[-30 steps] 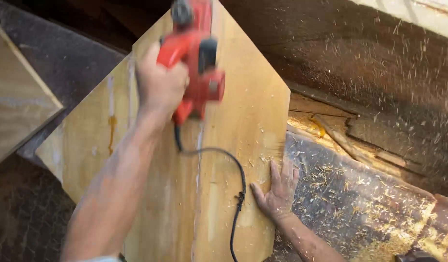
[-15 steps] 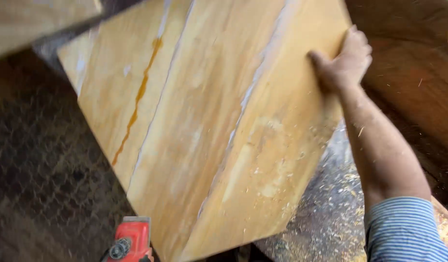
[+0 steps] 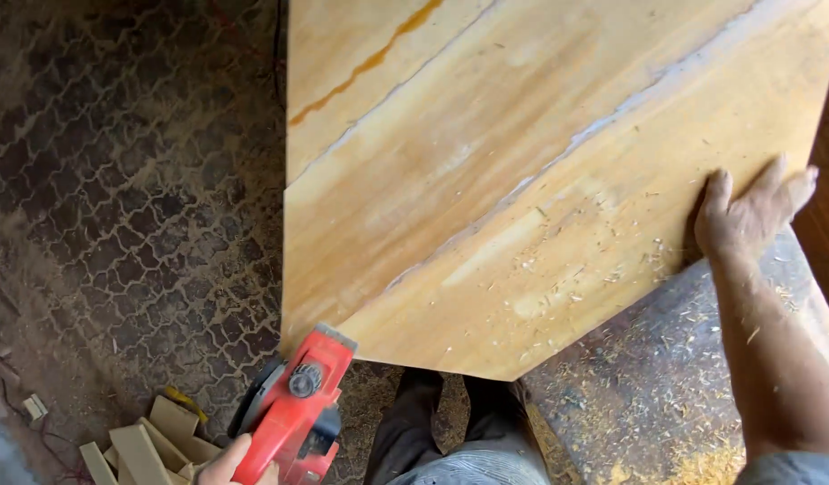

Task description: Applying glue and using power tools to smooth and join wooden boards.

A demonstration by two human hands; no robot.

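A large pale wooden board [image 3: 522, 180] with an orange streak and glue lines fills the upper middle of the view. My right hand [image 3: 747, 216] lies flat on its right edge, fingers spread, pressing on the wood. Low at the bottom left, my left hand [image 3: 230, 462] grips a red electric planer [image 3: 293, 413], held off the board just below its near left corner. Wood shavings speckle the board near my right hand.
A shaving-covered bench surface [image 3: 648, 395] lies under the board at the lower right. The patterned floor [image 3: 118, 207] on the left is dusted with sawdust. Several small wood offcuts [image 3: 145, 445] lie by the planer. My legs [image 3: 459, 440] show below.
The view has swung and the board now sits more square to me. My right hand stays on the board's right edge. The planer stays low at the left, off the board.
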